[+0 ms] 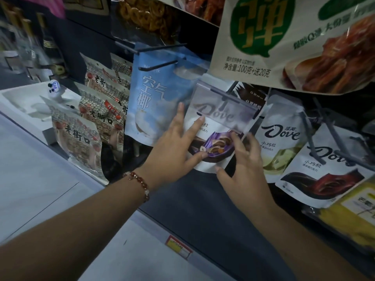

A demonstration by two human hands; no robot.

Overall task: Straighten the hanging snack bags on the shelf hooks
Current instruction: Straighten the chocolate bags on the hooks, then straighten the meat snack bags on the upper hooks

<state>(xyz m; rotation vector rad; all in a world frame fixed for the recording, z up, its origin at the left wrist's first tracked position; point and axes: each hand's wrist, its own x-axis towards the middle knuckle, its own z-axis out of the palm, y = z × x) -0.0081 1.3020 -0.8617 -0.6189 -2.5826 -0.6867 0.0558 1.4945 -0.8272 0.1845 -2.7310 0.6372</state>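
The Dove bag with purple artwork (215,126) hangs tilted from a hook (223,96) in the middle of the rack, its top edge slanting down to the right and blurred. The left hand (174,151) lies against the bag's left side with fingers spread and straight, the index finger laid across the white front and the thumb touching the lower left of the purple print. The right hand (243,163) meets the bag's lower right edge with its fingers loosely spread; whether they pinch the edge or only touch it I cannot tell. A beaded bracelet (140,183) circles the left wrist. Just left of the bag hangs a pale blue bag (154,98) on a dark hook (158,64), and further left stand patterned bags with red lanterns (91,122). To the right hang a Dove bag with green artwork (282,134) and, lower, a Dove bag with red artwork (324,169), with a yellow bag (353,216) beneath it. A large cream bag with a green emblem (284,41) hangs above. Below the rack runs a pale shelf (50,179) bearing a red and yellow price tag (178,246).
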